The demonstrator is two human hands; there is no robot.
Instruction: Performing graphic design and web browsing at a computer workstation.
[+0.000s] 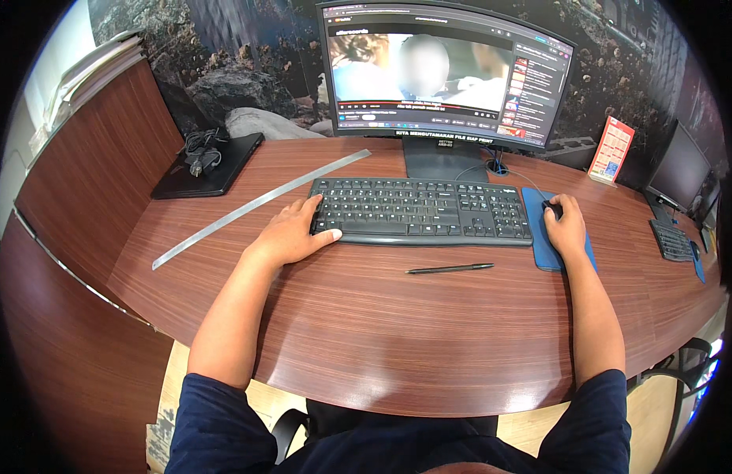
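My left hand rests at the left end of a black keyboard, fingers spread, with the thumb on its lower left corner. On the right, my right hand is wrapped over a dark computer mouse, mostly hidden under the fingers. The mouse sits on a blue mouse pad. Behind the keyboard stands a monitor with a video page on its screen. A black pen lies in front of the keyboard. To the left, a long metal ruler lies slantwise.
A closed black laptop with a coiled cable on top lies at the back left, beside a wooden partition. A red and white card stand is at the back right. Farther right are a second monitor and keyboard.
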